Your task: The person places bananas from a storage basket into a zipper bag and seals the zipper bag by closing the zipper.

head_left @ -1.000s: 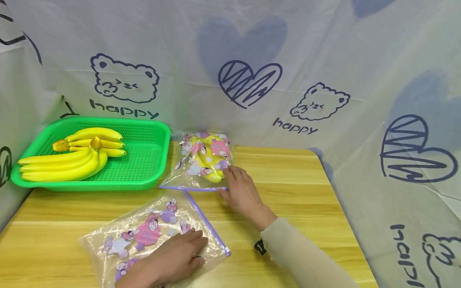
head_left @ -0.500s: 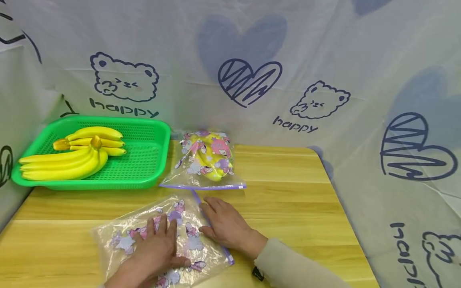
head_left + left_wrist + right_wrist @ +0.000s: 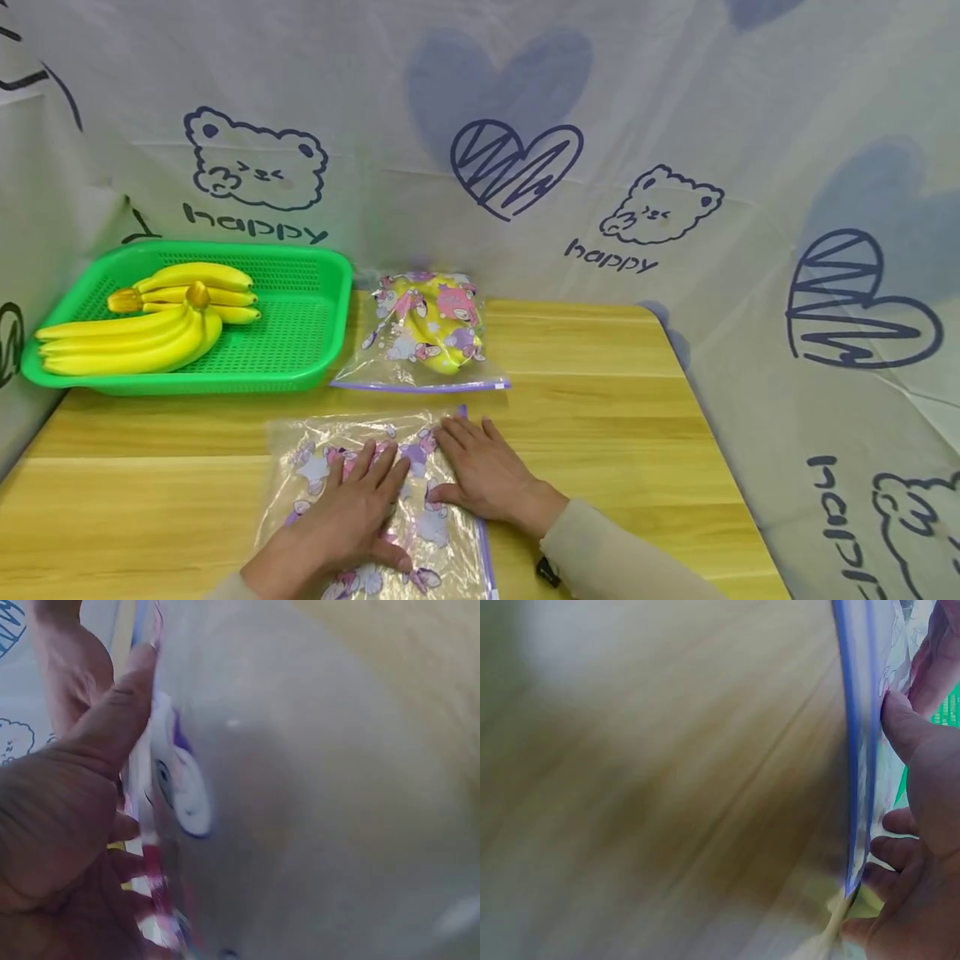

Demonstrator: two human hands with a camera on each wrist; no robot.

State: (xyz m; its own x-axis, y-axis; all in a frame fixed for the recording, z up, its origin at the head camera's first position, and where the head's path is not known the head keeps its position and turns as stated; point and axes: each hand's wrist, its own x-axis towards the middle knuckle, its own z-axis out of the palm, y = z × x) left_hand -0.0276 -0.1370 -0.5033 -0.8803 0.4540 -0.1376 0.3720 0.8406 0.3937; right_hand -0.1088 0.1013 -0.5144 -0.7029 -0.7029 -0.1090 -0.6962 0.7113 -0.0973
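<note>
A clear zip bag with pink and purple cartoon prints lies flat at the front of the wooden table, its purple zip edge on the right. My left hand rests on the bag's middle with fingers spread and straight. On its upper right part, beside the zip, lies my right hand, fingers extended over the film. The left wrist view shows the left thumb along the printed film. In the right wrist view the blue-purple zip strip runs past the right fingertips.
Behind the flat bag sits a second printed zip bag with yellow bananas inside. A green basket at the back left holds two bunches of bananas. A printed curtain surrounds the table.
The right hand has come from the filled bag onto the flat one. That bag has slid right and turned straighter, and the left hand has spread its fingers on it.
</note>
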